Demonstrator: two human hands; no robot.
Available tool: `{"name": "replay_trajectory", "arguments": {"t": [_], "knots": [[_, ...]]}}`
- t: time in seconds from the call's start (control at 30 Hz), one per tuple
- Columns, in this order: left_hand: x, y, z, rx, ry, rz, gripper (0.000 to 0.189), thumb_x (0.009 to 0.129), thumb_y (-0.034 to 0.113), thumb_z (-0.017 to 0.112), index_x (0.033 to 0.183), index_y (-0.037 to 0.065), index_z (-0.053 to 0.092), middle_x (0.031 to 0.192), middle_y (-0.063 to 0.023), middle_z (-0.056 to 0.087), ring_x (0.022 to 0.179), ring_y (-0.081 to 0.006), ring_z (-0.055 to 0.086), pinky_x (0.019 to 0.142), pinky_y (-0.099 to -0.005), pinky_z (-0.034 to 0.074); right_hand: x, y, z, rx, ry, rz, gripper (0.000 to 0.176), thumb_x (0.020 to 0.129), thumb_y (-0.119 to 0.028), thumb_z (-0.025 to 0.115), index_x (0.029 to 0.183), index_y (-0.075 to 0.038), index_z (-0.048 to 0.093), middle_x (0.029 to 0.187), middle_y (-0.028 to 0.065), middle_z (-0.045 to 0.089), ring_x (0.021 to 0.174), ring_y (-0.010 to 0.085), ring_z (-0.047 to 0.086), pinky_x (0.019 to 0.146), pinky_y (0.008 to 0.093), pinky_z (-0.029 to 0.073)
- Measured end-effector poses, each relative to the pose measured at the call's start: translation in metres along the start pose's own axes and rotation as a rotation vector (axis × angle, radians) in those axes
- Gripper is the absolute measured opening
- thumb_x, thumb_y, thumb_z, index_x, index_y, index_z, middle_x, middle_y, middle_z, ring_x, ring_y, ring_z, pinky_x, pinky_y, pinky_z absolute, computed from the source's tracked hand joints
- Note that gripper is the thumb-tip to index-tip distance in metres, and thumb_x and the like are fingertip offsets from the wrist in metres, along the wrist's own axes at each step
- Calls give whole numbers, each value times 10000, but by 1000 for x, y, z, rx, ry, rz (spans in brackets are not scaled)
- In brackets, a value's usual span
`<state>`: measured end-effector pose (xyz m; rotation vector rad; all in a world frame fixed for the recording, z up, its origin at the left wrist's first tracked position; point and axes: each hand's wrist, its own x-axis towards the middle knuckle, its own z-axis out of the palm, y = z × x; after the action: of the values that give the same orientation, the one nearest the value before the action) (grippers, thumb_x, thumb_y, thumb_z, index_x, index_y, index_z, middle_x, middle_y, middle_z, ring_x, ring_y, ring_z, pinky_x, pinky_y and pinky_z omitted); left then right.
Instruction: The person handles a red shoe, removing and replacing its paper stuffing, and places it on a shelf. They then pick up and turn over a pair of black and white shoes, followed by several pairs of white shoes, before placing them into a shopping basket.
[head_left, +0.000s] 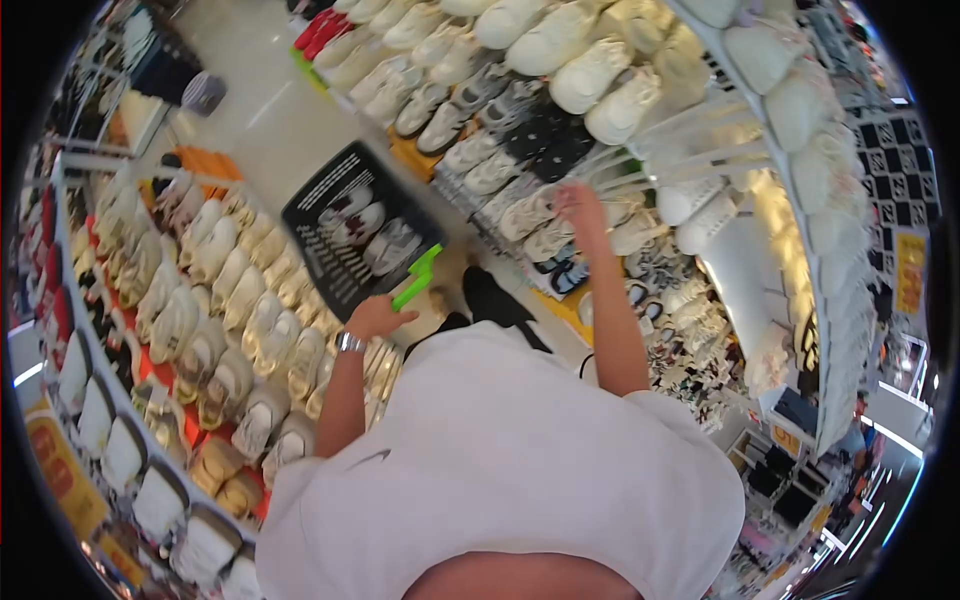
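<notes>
L hand (375, 318), watch (350, 342) on wrist: fingers curled tight round a green tool (418, 278), which sticks out up-right past the knuckles. Black shoe poster (362, 230) just beyond. R hand (578, 205) is up w/ fingertips at a pale sneaker (535, 212). Blurred, so can't tell if grip's wide or closed. White wire pegs (700, 125) sit right of the fingers.

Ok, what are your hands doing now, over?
Left hand shut on green tool. Right hand up at the shoes, grip unclear. Nothing between hand and shoes.
</notes>
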<state>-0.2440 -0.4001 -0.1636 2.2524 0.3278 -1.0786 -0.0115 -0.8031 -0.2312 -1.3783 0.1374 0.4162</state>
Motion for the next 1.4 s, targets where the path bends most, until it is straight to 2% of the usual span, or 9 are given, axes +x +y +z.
{"name": "replay_trajectory", "arguments": {"t": [0.07, 0.13, 0.3, 0.43, 0.53, 0.7, 0.83, 1.0, 1.4], "knots": [[9, 14, -16, 74, -34, 77, 721, 740, 661, 636, 966, -24, 658, 933, -235, 672, 894, -382, 650, 785, -436, 504, 2, -46, 10, 370, 258, 72, 540, 928, -360, 620, 1320, -32, 445, 1234, 141, 536, 1116, 260, 559, 893, 401, 502], [18, 39, -24, 111, -71, 106, 734, 765, 660, 615, 1026, -26, 646, 1000, -247, 664, 945, -390, 637, 812, -432, 497, 15, -68, -5, 416, 264, 61, 595, 930, -373, 616, 1352, -25, 382, 1279, 160, 502, 1176, 284, 519, 958, 431, 467], [67, 127, -34, -126, 303, 418, 617, 880, 490, 611, 1196, -37, 555, 1103, -233, 616, 1029, -360, 603, 883, -407, 476, 37, -92, -18, 585, 297, 9, 682, 916, -400, 634, 1391, -32, 312, 1320, 176, 457, 1253, 317, 454, 1049, 504, 394], [140, 211, -49, -389, 218, 529, 612, 875, 448, 650, 1245, -21, 513, 1060, -175, 616, 991, -284, 615, 860, -390, 484, 58, -95, -18, 696, 341, 13, 615, 910, -375, 649, 1364, -60, 379, 1280, 154, 488, 1241, 313, 457, 1049, 502, 396], [181, 275, -77, -999, -142, 354, 648, 898, 379, 660, 1403, 79, 388, 1235, -105, 578, 1065, -222, 616, 881, -362, 503, 74, -96, -15, 727, 330, 40, 520, 890, -350, 682, 1297, -91, 487, 1245, 112, 530, 1216, 302, 470, 1018, 488, 428], [240, 346, -118, -1290, -221, 277, 663, 890, 429, 661, 1359, 39, 403, 1302, -211, 461, 1207, -302, 509, 969, -449, 478, 79, -114, 1, 688, 414, 26, 512, 871, -291, 716, 1270, -74, 481, 1231, 97, 568, 1131, 253, 559, 933, 433, 504], [264, 365, -126, -1357, -261, 281, 607, 888, 394, 679, 1329, 44, 454, 1288, -169, 511, 1163, -288, 527, 983, -455, 464, 89, -106, 1, 649, 494, 48, 465, 843, -211, 752, 1182, -19, 499, 1101, 83, 637, 968, 211, 656, 853, 353, 551], [275, 369, -121, -1449, -345, 349, 507, 904, 289, 675, 1287, 12, 492, 1237, -147, 562, 1160, -267, 544, 999, -442, 471, 76, -102, 8, 604, 563, 50, 472, 827, -217, 767, 1152, 9, 510, 1087, 104, 646, 958, 195, 661, 844, 330, 553], [167, 298, -92, -1250, -247, 438, 433, 924, 183, 643, 1277, 3, 469, 1230, -127, 584, 1104, -234, 602, 954, -403, 512, -41, -93, 46, 518, 401, 130, 553, 841, -260, 753, 1223, 17, 465, 1125, 127, 623, 966, 214, 656, 851, 324, 538]]}}
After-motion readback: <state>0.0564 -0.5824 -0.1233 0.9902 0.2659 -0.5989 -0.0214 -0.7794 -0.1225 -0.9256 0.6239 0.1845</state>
